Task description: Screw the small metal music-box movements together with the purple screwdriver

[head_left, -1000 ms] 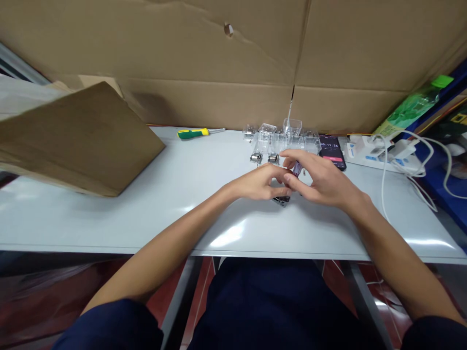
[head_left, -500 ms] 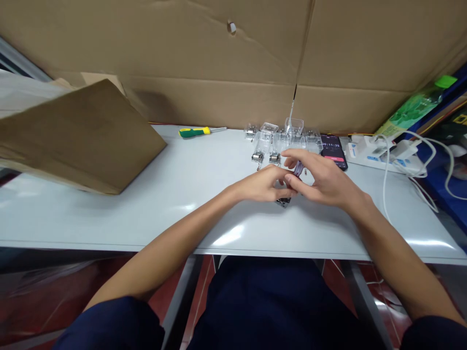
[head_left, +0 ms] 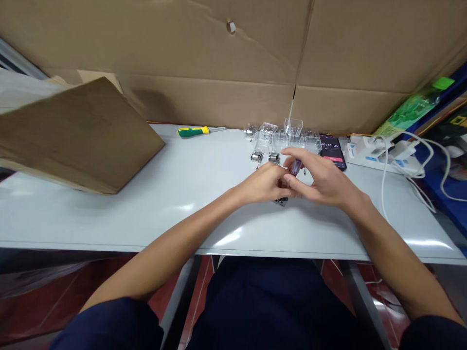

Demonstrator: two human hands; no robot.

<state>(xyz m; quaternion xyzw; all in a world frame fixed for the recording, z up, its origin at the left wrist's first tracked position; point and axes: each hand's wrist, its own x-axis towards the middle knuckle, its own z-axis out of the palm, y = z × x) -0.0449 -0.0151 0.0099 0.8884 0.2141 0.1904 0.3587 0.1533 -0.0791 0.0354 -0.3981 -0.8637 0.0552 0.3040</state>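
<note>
My left hand [head_left: 264, 183] is closed on a small dark metal mechanism [head_left: 280, 201], and most of that part is hidden under my fingers. Against it, my right hand [head_left: 317, 177] curls its thumb and fingers around a screwdriver with a translucent purple handle [head_left: 296, 166]; its tip is out of sight. Just beyond my fingers lie two small metal mechanisms, one on the left [head_left: 256, 157] and one on the right [head_left: 273, 158]. Behind them several clear plastic cases [head_left: 268, 136] are grouped together.
A green-yellow screwdriver [head_left: 193, 131] lies at the back of the white table [head_left: 189, 218]. On the left stands a cardboard box [head_left: 83, 141]. To the right are a phone [head_left: 332, 153] with a running timer, a power strip [head_left: 386, 154] with white cables, and a green-capped bottle [head_left: 416, 109].
My hands stay together over the metal mechanism, with only slight finger movement around the purple handle. The whole view has shifted a little.
</note>
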